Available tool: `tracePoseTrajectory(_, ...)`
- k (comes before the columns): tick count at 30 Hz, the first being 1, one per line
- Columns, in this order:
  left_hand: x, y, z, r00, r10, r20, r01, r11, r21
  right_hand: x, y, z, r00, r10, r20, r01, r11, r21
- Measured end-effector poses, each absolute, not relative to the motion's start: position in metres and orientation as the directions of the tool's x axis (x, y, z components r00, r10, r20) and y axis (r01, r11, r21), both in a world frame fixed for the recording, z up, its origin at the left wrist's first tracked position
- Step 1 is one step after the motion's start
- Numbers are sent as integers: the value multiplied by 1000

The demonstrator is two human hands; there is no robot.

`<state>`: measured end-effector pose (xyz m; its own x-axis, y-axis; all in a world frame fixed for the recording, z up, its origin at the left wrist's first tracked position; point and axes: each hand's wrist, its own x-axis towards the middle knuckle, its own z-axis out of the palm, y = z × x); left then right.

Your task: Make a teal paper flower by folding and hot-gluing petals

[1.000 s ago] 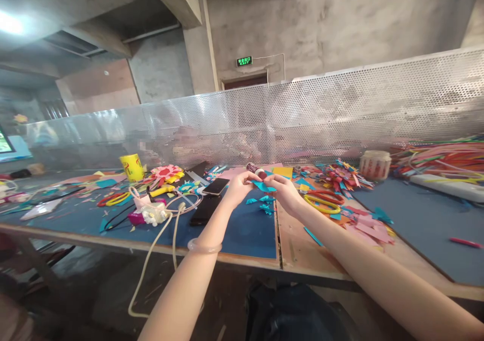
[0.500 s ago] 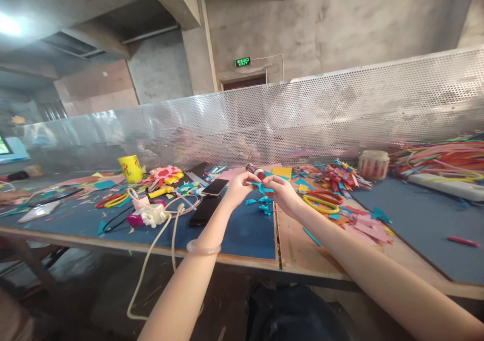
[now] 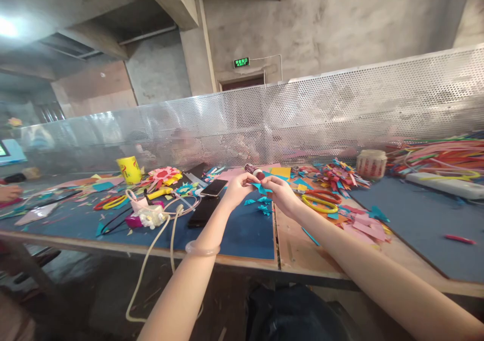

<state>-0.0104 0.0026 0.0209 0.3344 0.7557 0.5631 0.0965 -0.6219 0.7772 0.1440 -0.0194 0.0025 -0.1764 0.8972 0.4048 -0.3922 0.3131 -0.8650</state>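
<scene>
Over the back of the table, my left hand (image 3: 238,189) and my right hand (image 3: 283,195) meet with fingertips pinched on a small piece of turquoise paper (image 3: 263,188). Fingers partly cover it, so its full shape is hidden. Just beyond the fingertips is a dark tube with a pale band (image 3: 254,170), perhaps a glue stick; whether a hand touches it I cannot tell. Several folded turquoise paper pieces (image 3: 263,208) lie on the blue mat below my hands. Yellow-and-orange-handled scissors (image 3: 321,203) rest right of my right hand.
Two phones (image 3: 214,187) and a power strip with plugs (image 3: 151,214) lie to the left, a cable hanging off the edge. Paper flowers (image 3: 340,174), pink scraps (image 3: 365,228) and a jar (image 3: 371,164) are at right. A perforated metal screen (image 3: 302,114) stands behind. Another person's hand (image 3: 9,193) is far left.
My hands keep almost the same pose on the turquoise paper. The view has shifted slightly, and the other person's hand at the far left has moved a little.
</scene>
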Motion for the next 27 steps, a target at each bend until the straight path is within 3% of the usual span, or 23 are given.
tracePoseTrajectory(16,-8,1,21,293,748,596,34,-631,775,145,-23,7,-69,893,445,-249,417,-874)
tracePoseTrajectory(23,-8,4,19,242,799,551,25,-573,819,141,-24,4,-27,762,647,137,644,-752)
tracePoseTrajectory(27,-8,4,19,248,796,552,94,-587,804,140,-18,-2,27,742,669,213,650,-729)
